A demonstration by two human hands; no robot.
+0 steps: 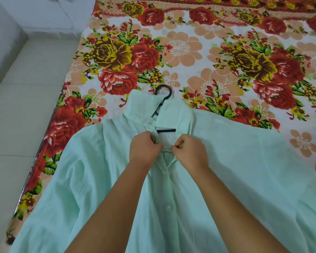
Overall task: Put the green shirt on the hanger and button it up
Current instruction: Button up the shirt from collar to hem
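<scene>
Shirt: green shirt (pixel 235 170) is lying, hanger (pixel 164 92) inside, by the left edge of the bed (pixel 190 52).
Hands: left hand (pixel 144 148) and right hand (pixel 192 150) are pinching its front edges.
Handling: likely limp, light; grip beside buttons.

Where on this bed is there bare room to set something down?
The sheet beyond the hanger hook is free to the far edge, and so is the stretch to its right. It is crowded at the shirt neckline, where the left hand and right hand pinch the front edges.
</scene>
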